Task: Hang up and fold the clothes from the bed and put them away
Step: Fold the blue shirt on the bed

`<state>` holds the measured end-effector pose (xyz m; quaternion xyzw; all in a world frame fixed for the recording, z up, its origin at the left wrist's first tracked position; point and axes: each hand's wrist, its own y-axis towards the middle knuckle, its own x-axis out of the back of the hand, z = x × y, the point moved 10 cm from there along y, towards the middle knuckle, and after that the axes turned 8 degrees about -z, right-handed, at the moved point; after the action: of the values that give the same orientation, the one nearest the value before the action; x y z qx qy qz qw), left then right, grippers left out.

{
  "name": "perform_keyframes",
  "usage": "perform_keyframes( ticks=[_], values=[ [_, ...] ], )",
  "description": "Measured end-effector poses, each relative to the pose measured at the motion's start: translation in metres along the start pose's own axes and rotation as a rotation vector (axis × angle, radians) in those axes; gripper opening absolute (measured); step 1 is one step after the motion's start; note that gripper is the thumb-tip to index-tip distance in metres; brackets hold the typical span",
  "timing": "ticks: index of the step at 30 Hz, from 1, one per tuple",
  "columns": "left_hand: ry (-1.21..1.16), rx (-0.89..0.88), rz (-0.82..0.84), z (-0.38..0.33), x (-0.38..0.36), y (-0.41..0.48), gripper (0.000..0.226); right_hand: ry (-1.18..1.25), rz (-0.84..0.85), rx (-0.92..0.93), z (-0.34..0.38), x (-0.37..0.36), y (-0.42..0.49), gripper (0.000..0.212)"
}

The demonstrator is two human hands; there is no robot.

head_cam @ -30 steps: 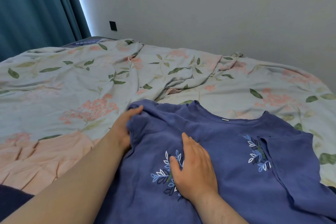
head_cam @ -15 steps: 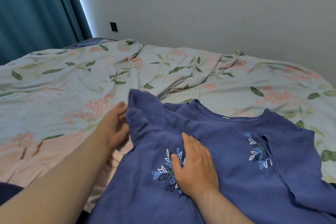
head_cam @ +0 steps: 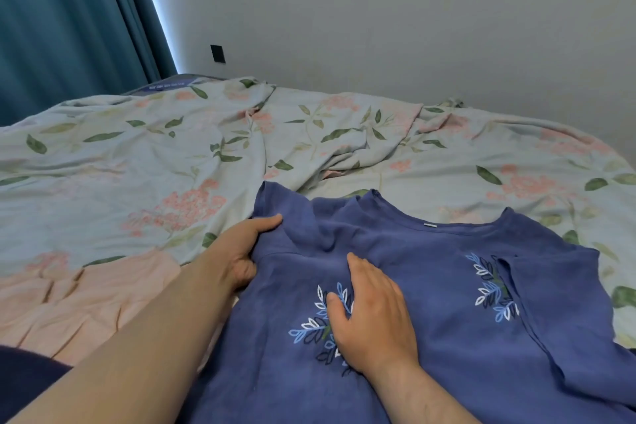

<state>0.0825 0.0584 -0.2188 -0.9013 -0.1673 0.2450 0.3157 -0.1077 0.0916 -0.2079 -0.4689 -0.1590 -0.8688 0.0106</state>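
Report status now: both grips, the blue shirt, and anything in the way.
Left grip holds blue shirt sleeve edge. Right grip flat on shirt front. Shirt lies on floral sheet, nothing blocking.

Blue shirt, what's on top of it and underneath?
The right hand lies flat on the blue shirt, partly covering a leaf print; the left hand grips its edge. Floral bedding shows around it; whatever lies beneath is hidden.

The shirt (head_cam: 430, 268) lies on the bed (head_cam: 137, 165) at its near edge — left hand (head_cam: 237, 251) at the shirt's left side, right hand (head_cam: 375, 317) on its middle.
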Motion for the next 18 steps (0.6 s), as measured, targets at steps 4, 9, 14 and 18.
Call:
perform_keyframes(
  ticks=[4, 9, 14, 18],
  values=[
    [-0.087, -0.071, -0.050, 0.007, 0.015, 0.011, 0.034, 0.010, -0.001, 0.008, 0.001, -0.001, 0.000, 0.077],
    [-0.096, -0.212, 0.005, -0.002, 0.001, -0.004, 0.033, 0.011, 0.058, 0.018, 0.004, 0.000, 0.001, 0.076],
    [0.612, -0.825, -0.080, -0.032, -0.056, -0.062, 0.050, 0.126, 0.149, -0.016, 0.001, 0.025, 0.008, 0.036],
    [1.318, -0.988, -0.035, 0.015, -0.097, -0.068, 0.076, -0.187, 0.120, 0.078, -0.031, 0.070, 0.001, 0.017]
  ],
)
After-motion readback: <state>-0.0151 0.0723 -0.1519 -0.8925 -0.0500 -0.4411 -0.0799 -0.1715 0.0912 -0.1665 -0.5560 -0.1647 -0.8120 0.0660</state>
